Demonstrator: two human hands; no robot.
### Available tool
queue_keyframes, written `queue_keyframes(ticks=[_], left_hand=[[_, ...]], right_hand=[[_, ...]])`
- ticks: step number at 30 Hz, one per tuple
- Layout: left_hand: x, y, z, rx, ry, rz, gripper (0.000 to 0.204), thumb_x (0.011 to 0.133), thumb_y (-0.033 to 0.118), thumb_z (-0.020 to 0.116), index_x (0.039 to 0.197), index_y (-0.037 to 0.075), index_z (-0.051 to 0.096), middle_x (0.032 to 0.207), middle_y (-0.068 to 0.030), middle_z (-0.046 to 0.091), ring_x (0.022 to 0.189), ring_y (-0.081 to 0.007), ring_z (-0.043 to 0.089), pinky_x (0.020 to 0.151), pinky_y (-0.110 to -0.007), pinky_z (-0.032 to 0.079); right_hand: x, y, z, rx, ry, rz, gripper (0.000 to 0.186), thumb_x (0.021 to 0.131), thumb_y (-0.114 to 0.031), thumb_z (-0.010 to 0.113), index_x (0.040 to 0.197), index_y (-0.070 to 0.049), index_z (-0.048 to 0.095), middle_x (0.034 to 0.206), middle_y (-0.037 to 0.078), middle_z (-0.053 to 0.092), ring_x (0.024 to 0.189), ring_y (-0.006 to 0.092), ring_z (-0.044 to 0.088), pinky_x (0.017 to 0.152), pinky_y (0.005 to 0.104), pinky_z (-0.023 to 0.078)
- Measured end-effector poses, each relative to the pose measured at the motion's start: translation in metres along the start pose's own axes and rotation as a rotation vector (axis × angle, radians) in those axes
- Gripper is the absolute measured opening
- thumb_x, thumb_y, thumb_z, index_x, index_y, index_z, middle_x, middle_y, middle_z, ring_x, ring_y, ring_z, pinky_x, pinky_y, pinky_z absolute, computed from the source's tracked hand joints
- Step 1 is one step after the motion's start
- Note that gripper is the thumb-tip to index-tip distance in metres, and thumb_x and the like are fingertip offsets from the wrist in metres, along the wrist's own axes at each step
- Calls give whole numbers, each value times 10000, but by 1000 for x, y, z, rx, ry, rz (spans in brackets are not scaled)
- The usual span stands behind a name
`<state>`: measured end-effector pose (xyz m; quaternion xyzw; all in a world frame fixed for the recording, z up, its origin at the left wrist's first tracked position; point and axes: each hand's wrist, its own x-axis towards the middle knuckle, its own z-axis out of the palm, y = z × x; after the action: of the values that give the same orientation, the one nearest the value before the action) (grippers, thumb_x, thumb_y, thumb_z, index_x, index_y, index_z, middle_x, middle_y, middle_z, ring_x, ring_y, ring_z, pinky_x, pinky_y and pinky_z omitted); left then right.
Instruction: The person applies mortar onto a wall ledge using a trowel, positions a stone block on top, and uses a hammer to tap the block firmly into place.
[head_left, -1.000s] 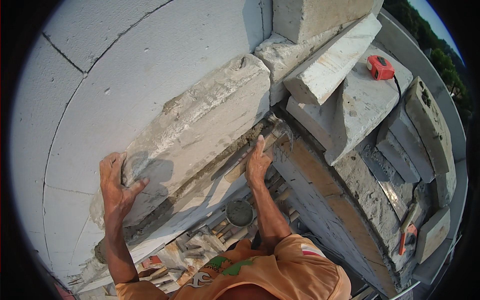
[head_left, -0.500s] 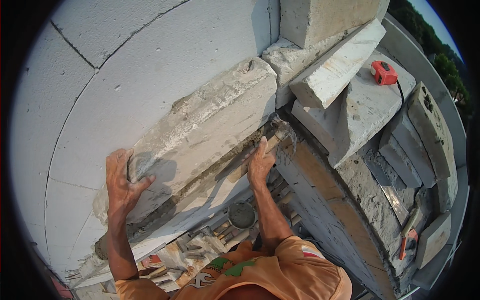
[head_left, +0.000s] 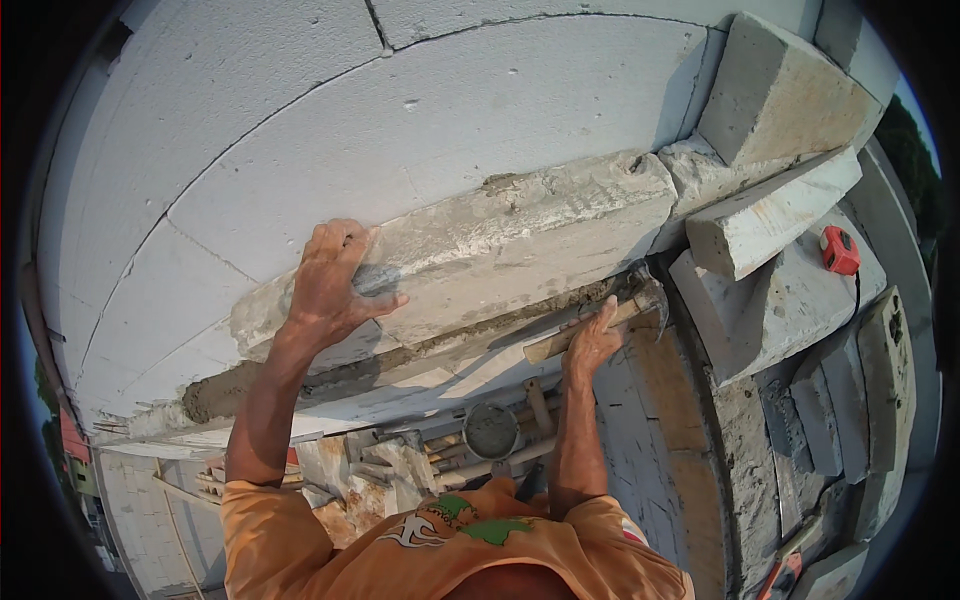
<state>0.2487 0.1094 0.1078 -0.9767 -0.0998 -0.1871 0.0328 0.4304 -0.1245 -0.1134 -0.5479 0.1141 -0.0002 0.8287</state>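
Observation:
A long, rough grey concrete block (head_left: 520,235) lies against the white block wall on a bed of wet mortar (head_left: 215,392). My left hand (head_left: 338,280) grips its upper edge, fingers curled over the top and thumb spread along the front face. In my right hand (head_left: 593,345) is a claw hammer (head_left: 543,347), held partway along its wooden handle. The metal head sits by the block's lower right end, close to the mortar joint; whether it touches is unclear.
Cut blocks (head_left: 775,215) are stacked at the right, with a red tape measure (head_left: 840,250) on one. A red-handled tool (head_left: 780,578) lies at the lower right. Below the ledge are a bucket of mortar (head_left: 490,430) and wooden poles (head_left: 500,460). The white wall (head_left: 420,130) rises behind the block.
My view has swung left, so the block and stack appear farther right. My left hand keeps its grip on the block; the hammer remains in my right hand near the block's right end.

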Motion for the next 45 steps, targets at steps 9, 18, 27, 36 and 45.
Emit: queue_keyframes(ticks=[9,18,27,36,45], left_hand=[[2,3,-3,-41,-9,-16,814,643,470,884,1249,-4,617,1152,-115,530,1081,-296,505,959,-443,451],[-1,-5,7,-24,59,49,874,624,601,856,1194,-26,640,1092,-144,540,1019,-297,530,880,-466,465],[4,0,1,1,84,68,891,615,582,858,1203,-49,635,1085,-141,551,1031,-303,537,890,-453,463],[6,9,-2,-1,-12,-40,843,590,428,898,1226,-45,612,1127,-146,548,1076,-335,528,941,-462,434],[5,13,-2,-66,11,-43,819,549,316,896,1212,-66,604,1124,-175,537,1082,-353,506,957,-455,415]], right_hand=[[1,-11,-28,-146,-12,-71,500,1030,-421,555,745,-12,523,587,74,540,484,169,524,491,323,451],[-26,-65,-32,-212,-43,-302,497,1015,-492,554,827,-34,506,588,48,522,491,136,516,477,298,423],[-39,-75,-12,-153,-243,-594,311,1024,-304,586,1045,-8,491,622,46,527,504,116,521,455,274,463],[-24,-72,-10,-124,-231,-631,312,1016,-301,601,947,-10,508,648,45,525,493,132,519,449,296,461],[-9,-31,-34,63,71,-3,497,1011,-497,550,872,-22,495,617,67,511,501,175,564,435,328,474]])
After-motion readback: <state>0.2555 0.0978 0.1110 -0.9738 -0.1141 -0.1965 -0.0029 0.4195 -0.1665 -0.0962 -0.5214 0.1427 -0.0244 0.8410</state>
